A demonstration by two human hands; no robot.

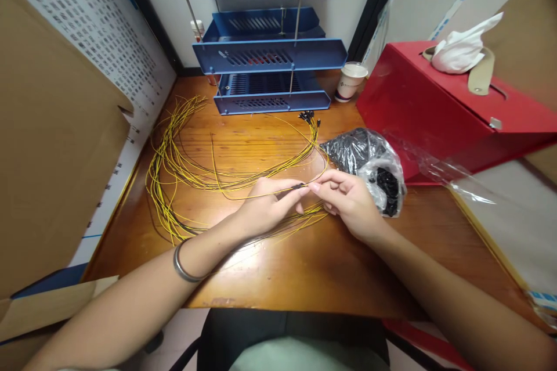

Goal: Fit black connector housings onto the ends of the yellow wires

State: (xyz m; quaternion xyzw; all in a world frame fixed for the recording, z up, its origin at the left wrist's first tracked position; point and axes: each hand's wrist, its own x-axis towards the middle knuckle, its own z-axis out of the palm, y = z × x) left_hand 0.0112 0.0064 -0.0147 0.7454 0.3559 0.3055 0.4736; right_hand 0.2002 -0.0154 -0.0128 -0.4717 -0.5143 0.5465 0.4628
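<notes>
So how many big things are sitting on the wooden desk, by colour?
Blue plastic stacking paper tray rack: 1
Red cardboard box: 1
White paper cup: 1
Clear plastic bag of small black parts: 1
Total: 4
The thin yellow wires are too tangled to count.

Evenly and brightly lit from overhead, with soft glare on the glossy wooden surface (304, 266), strongly bowed at the edges, mostly sharp.

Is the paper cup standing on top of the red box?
No, the paper cup stands on the wooden table, left of the red box and beside the blue trays.
</notes>
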